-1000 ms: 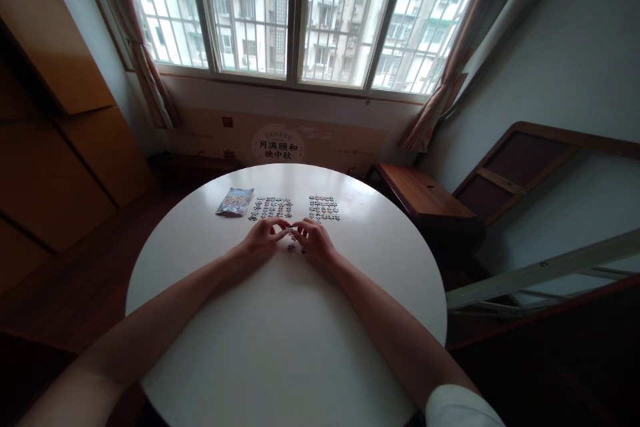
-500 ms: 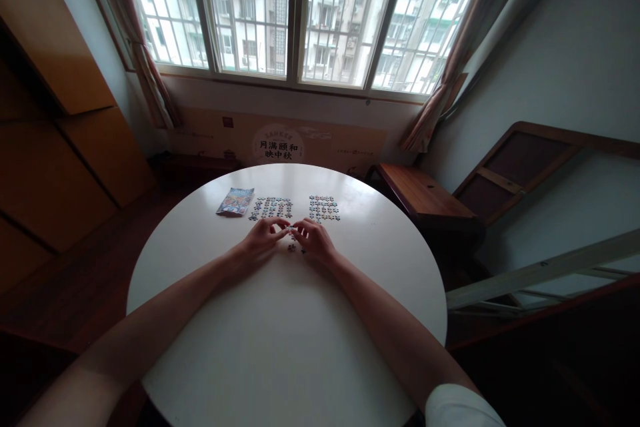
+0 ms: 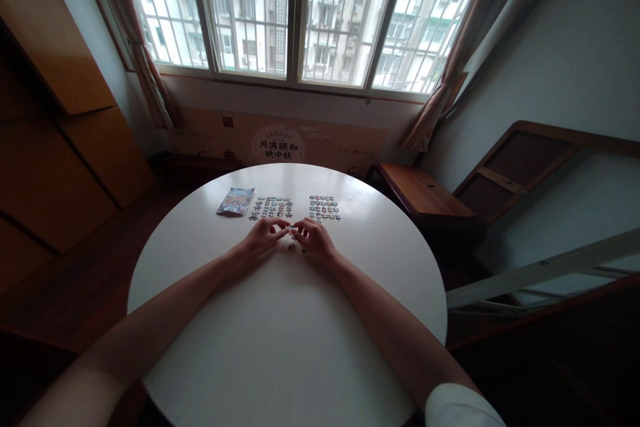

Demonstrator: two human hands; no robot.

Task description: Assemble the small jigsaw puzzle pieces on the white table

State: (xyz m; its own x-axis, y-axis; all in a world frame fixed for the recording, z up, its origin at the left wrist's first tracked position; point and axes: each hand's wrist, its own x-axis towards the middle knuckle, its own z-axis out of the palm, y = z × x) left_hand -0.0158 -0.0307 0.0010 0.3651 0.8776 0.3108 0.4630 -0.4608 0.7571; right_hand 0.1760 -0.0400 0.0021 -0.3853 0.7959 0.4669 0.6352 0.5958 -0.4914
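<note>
My left hand [image 3: 264, 235] and my right hand [image 3: 314, 237] meet over the middle of the white round table [image 3: 280, 333]. Thumbs and fingers of both are pinched on a small jigsaw puzzle piece [image 3: 291, 228] between them; its outline is partly covered. Just below the fingertips lies a loose puzzle piece [image 3: 292, 248], with a darker one by my right palm. Beyond my left hand, several pieces [image 3: 273, 207] are laid in rows. Another group of pieces [image 3: 324, 207] sits in rows beyond my right hand.
A colourful printed sheet or packet [image 3: 235, 201] lies left of the rows. Past the table stand a low wooden bench [image 3: 420, 190] at the right and a printed cardboard panel [image 3: 320, 140] under the barred window. Wooden cabinets [image 3: 100, 147] line the left.
</note>
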